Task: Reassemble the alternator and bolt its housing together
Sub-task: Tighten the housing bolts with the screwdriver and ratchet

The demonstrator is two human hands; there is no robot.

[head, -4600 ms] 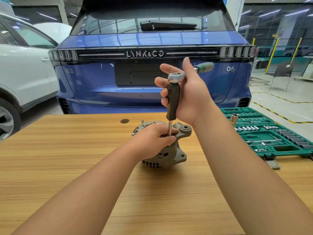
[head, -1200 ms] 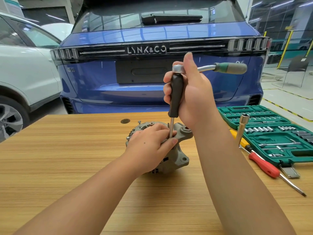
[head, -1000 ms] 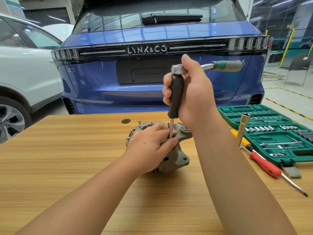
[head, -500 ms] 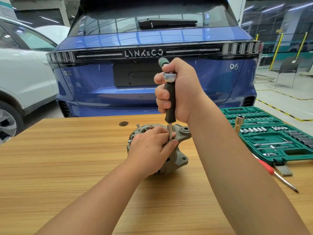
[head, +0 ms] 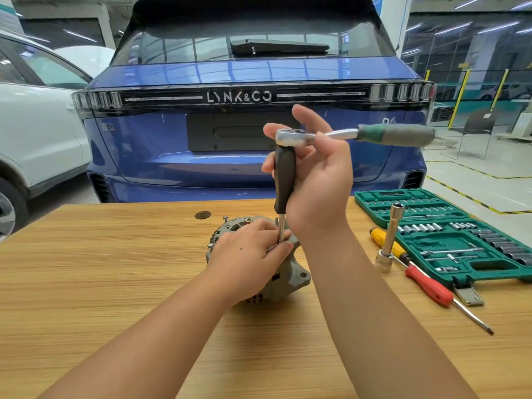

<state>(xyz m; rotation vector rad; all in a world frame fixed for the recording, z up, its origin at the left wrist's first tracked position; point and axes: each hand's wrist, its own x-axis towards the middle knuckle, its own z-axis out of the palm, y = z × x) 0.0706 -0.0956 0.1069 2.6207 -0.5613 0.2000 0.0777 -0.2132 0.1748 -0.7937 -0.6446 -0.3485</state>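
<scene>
Left hand point(head: 253, 251) grips the alternator point(head: 283, 272) mid-table, fingers pinching the driver shaft. Cast housing looks heavy, rigid; hold by the body. Right hand point(head: 319, 180) loosely wraps the black driver handle point(head: 285, 180), fingers half open, under the ratchet point(head: 354, 135).

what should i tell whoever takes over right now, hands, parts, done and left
Left hand: on top of the grey cast-metal alternator on the wooden table, fingers pinching the thin steel driver shaft where it meets the housing.
Right hand: loosely round the black-handled driver, fingers partly spread; a chrome ratchet with green grip sits on the driver's top, grip pointing right.
Done: housing halves look joined; bolt heads show along the far-left rim.
Left: tighten the bolt under the driver; whether others need tightening cannot be told.
Spare: green socket case, red-handled screwdriver, upright chrome socket extension to the right.
</scene>
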